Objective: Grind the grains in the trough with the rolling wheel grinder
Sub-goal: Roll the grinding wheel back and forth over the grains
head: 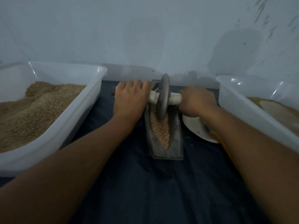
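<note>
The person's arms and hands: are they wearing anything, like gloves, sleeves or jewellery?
Nothing that shows. Both forearms are bare right to the bottom edge of the head view, with no sleeve in sight. The left hand and the right hand have no gloves, and no watch, bracelet or ring can be seen on the wrists or fingers.

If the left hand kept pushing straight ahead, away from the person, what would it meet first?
Probably the pale wall behind the table. Nothing shows between the left hand and it, though depth is unclear.

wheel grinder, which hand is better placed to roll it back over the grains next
Neither alone: left hand and right hand each grip the axle either side of the wheel, which stands in the trough above the grains.
</note>
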The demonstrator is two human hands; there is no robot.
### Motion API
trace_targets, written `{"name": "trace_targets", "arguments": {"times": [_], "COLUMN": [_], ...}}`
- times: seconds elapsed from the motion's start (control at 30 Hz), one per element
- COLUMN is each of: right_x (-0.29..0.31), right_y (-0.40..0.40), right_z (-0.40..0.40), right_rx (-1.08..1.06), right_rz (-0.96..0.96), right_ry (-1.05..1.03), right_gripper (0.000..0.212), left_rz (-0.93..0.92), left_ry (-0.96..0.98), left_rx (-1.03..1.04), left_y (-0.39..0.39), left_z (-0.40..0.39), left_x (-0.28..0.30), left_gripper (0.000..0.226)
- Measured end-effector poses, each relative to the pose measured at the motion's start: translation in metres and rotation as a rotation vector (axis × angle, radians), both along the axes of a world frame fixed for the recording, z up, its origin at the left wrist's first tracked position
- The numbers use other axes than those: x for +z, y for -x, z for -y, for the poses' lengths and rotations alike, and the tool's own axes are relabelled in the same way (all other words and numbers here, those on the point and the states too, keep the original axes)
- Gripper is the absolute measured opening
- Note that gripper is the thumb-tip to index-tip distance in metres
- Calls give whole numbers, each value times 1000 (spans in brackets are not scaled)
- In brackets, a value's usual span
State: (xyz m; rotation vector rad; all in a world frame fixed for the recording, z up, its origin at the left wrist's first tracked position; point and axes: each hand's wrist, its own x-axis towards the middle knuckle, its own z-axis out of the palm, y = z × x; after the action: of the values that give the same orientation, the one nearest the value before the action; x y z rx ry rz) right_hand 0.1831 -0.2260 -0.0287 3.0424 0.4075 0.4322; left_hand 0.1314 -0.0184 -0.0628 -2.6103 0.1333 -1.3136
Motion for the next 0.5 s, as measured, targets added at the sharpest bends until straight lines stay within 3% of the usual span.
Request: {"name": "trace_targets", "arguments": {"times": [0.2, 0.5], "right_x": [-15, -28], "right_y": [26, 67], "right_z": [1, 6], "right_rx": [16, 53], "right_rz": [209, 438], "right_ry": [-67, -53], "right_gripper": [13, 28], "left_rz": [142, 153], "left_ry": [-42, 0], "left_rx": [39, -4], "left_y": [21, 56], "left_z": [3, 6], "left_x": [-10, -14], "left_gripper": [11, 17]}}
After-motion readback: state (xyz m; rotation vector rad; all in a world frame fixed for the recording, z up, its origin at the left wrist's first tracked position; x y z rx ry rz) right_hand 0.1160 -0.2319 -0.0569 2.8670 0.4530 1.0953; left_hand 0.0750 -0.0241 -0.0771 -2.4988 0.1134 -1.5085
